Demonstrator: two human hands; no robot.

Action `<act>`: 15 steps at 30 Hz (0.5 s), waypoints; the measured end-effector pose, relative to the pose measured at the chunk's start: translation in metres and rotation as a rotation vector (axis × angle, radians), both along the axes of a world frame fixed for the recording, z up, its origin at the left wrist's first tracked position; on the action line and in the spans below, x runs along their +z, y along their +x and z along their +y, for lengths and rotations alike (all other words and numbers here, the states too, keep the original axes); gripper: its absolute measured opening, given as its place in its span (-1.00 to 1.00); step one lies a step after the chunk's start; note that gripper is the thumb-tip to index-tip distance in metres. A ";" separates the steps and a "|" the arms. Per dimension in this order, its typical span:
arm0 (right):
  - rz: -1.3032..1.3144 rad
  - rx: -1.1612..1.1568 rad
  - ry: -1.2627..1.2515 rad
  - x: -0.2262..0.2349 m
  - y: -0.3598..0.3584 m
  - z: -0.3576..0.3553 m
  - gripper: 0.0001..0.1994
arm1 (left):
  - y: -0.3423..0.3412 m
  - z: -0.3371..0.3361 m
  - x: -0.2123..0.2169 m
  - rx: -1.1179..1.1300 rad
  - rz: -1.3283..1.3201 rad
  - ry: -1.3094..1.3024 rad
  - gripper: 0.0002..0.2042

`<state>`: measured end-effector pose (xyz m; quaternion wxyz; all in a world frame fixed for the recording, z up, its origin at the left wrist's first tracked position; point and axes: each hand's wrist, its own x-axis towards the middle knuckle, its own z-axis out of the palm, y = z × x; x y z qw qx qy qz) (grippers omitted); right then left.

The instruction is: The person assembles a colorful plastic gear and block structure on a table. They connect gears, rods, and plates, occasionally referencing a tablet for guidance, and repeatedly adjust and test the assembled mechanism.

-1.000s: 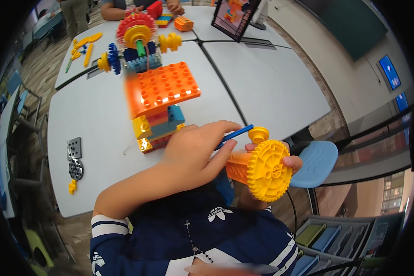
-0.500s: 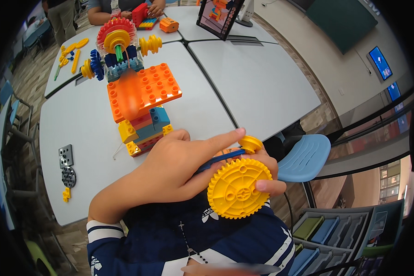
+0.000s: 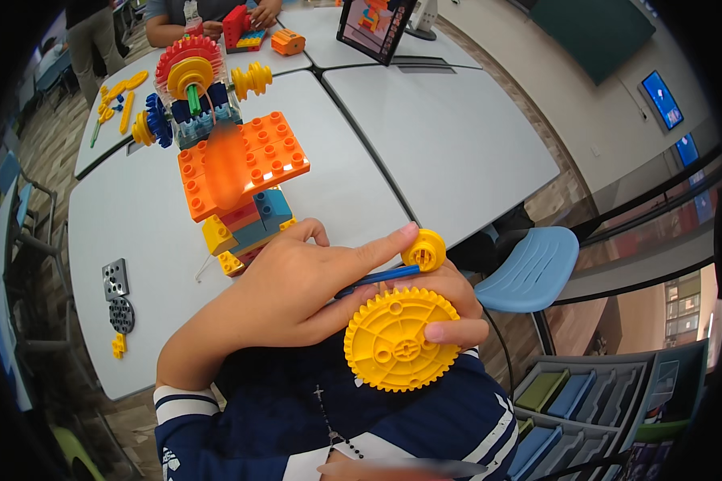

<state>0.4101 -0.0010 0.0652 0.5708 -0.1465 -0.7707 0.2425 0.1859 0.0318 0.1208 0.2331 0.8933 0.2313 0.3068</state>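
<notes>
My left hand [image 3: 297, 272] reaches in from the left, its fingers closed on a blue rod [image 3: 389, 275]. Its index finger stretches out so that the tip touches a small yellow pulley wheel [image 3: 423, 251]. The rod's end lies just under this wheel; whether they are joined I cannot tell. My right hand [image 3: 456, 301] is closed on a large yellow gear wheel [image 3: 401, 341], thumb or finger pressed on its face, and also supports the small wheel from behind. Beyond my left hand stands a block model with an orange studded plate [image 3: 273, 156], partly hidden by a blur.
Atop the model sit a red gear [image 3: 186, 58], a blue gear [image 3: 159, 120] and yellow pulleys [image 3: 252, 80]. Grey plates [image 3: 115, 278] lie at the table's left. Farther off are a tablet [image 3: 375, 28] and a co-worker's hands [image 3: 265, 13] by a red block piece. A blue chair [image 3: 529, 268] stands right.
The small yellow pulley wheel has turned, so its hub now faces me. The gear wheel has moved slightly left and down. The model appears a little farther left in view.
</notes>
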 end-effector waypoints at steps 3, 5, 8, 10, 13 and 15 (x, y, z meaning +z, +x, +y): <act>-0.027 -0.038 0.137 0.003 -0.002 0.004 -0.66 | 0.000 0.003 -0.003 -0.009 -0.018 -0.012 -0.38; -0.089 -0.058 0.232 0.007 0.000 0.008 -0.63 | -0.001 0.004 -0.004 -0.019 -0.022 -0.041 -0.40; -0.213 -0.044 0.272 0.016 0.005 0.011 -0.57 | -0.004 0.007 -0.003 -0.041 -0.010 -0.117 -0.45; -0.228 -0.018 0.271 0.020 0.003 0.013 -0.53 | -0.006 0.009 -0.001 -0.060 -0.027 -0.153 -0.49; -0.335 0.080 0.247 0.031 0.007 0.015 -0.50 | -0.010 0.010 0.002 -0.049 -0.055 -0.154 -0.54; -0.377 0.081 0.263 0.036 0.007 0.017 -0.50 | -0.013 0.010 0.003 -0.047 -0.052 -0.152 -0.55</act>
